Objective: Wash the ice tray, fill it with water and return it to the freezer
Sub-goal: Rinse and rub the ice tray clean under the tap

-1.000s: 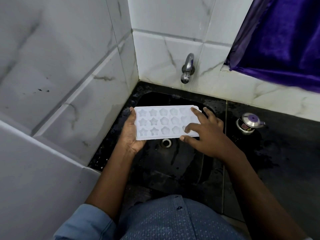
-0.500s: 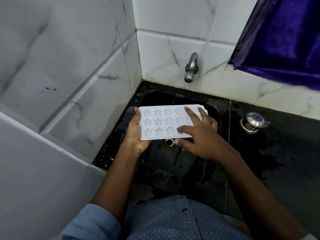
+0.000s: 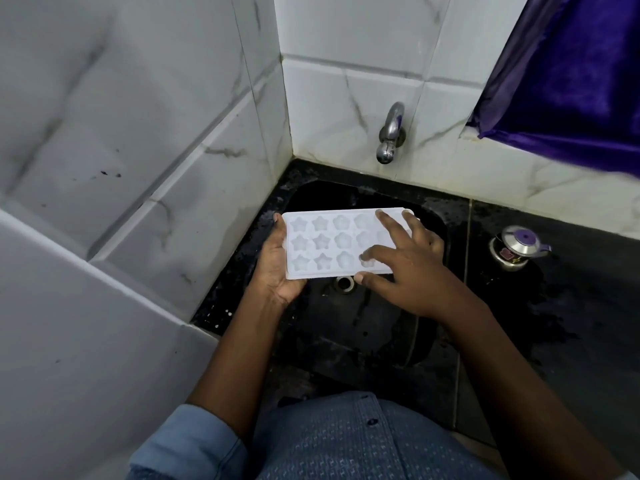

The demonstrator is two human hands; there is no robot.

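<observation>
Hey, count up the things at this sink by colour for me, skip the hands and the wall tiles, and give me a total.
White: 1, the ice tray
Silver metal: 3, the tap, the small lidded pot with a purple knob, the drain ring
Purple: 1, the cloth
Black: 1, the sink
Total: 6

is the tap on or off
Off: no stream leaves the tap, and none hits the tray.
</observation>
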